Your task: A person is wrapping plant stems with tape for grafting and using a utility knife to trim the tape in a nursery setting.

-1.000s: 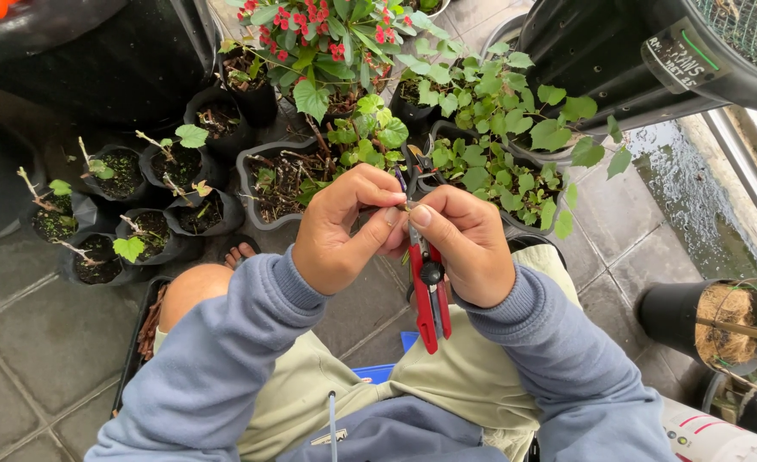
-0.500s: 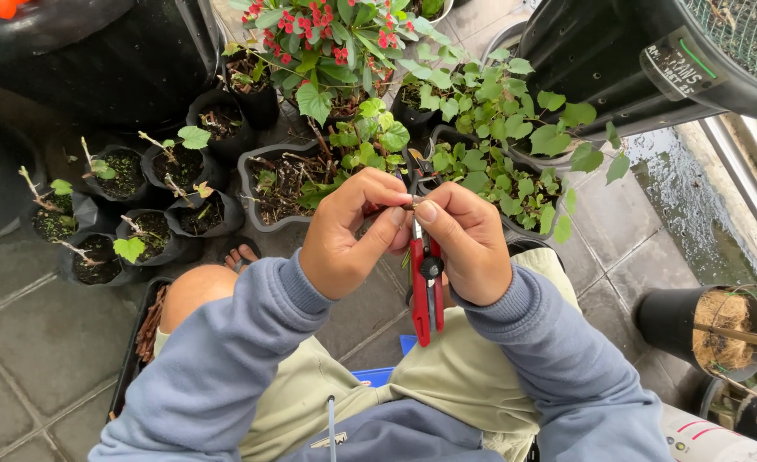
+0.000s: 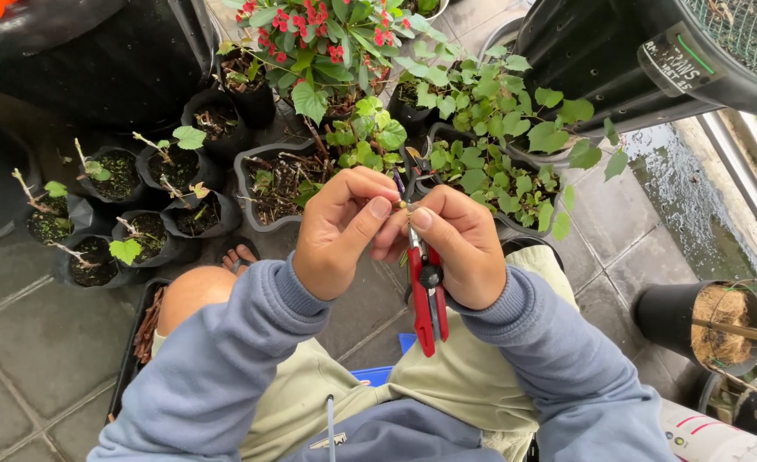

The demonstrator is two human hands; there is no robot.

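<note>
A black label with a green stripe [image 3: 685, 53] sits on the dark bin [image 3: 601, 60] top right.

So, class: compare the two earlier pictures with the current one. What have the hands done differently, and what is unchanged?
Little moved. The left hand shifted its thumb up, pinching the small cutting nearer its tip. The right hand kept hold of the red-handled pruning shears, which hang handles down as before, and still pinches the cutting. The black pots stayed put.

The small cutting [image 3: 402, 204] pinched between both thumbs is too tiny to identify. The pruning shears [image 3: 428, 295] blades hide behind the right hand [image 3: 457, 248].
</note>
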